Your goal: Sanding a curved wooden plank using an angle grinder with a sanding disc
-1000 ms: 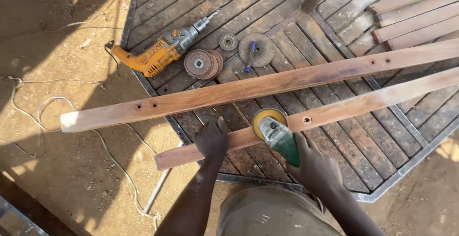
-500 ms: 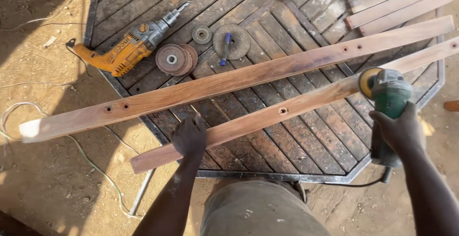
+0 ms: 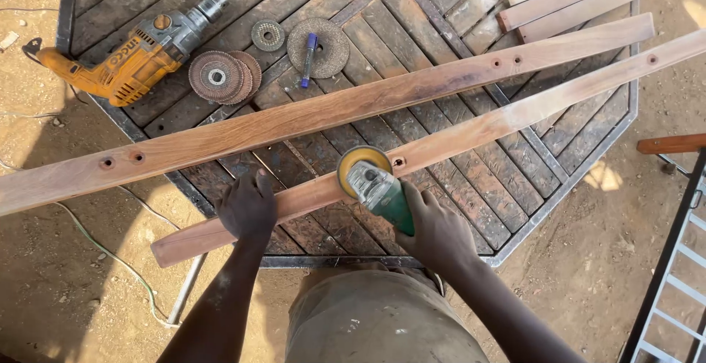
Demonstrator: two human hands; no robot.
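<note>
Grinder (image 3: 375,186) gripped in our right hand (image 3: 441,230) sands mid-plank (image 3: 471,131), left hand (image 3: 248,205) flat pinning it; next needs steady sliding pressure.

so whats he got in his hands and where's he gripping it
The right hand grips the green angle grinder by its body, behind the disc. The left hand presses flat on the near wooden slat, holding it down near its left end.

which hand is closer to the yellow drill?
Left. The left hand presses on the near wooden slat, below and right of the yellow drill. The right hand grips the green angle grinder, farther right.
</note>
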